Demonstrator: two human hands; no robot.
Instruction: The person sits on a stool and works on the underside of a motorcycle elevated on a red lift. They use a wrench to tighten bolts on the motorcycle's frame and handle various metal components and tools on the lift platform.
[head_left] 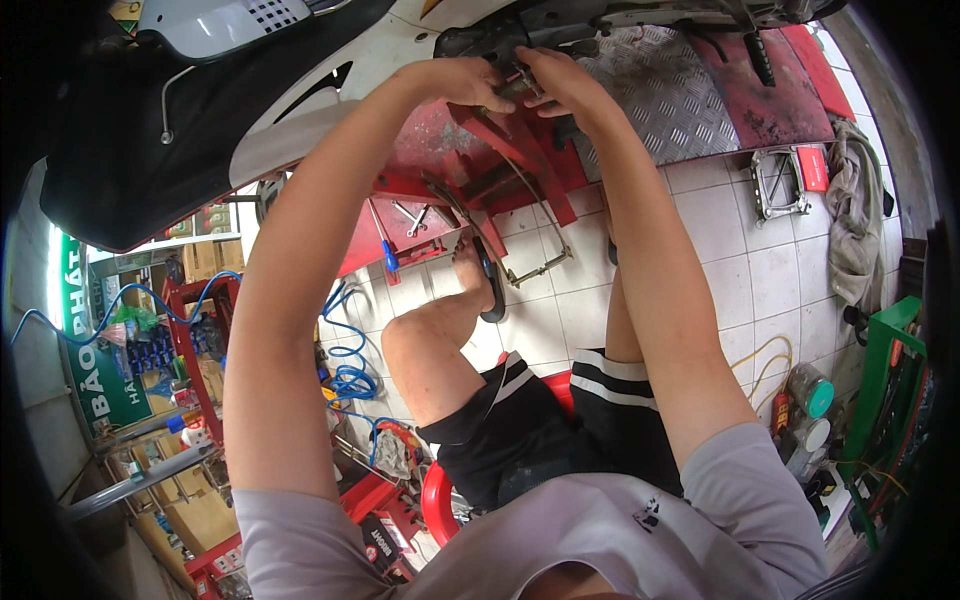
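Note:
Both my arms reach up to the dark underside (480, 38) of a motorbike with white and black body panels (395, 45). My left hand (462, 82) has its fingers curled in against the dark parts, with the thumb pointing right. Close beside it, my right hand (560, 82) is closed, fingers bent around a small metal piece (526, 80) between the two hands. What exactly each hand grips is too small and partly hidden to name. Just below the hands stands a red metal bracket (515, 140) of the lift.
Wrenches (410, 218) and a blue-handled screwdriver (388, 250) lie on the red lift (420, 150). Diamond-plate metal (655, 90) covers its right part. A metal stand (778, 185) and grey cloth (855, 215) are at right. A coiled blue hose (350, 375) hangs left of my knee.

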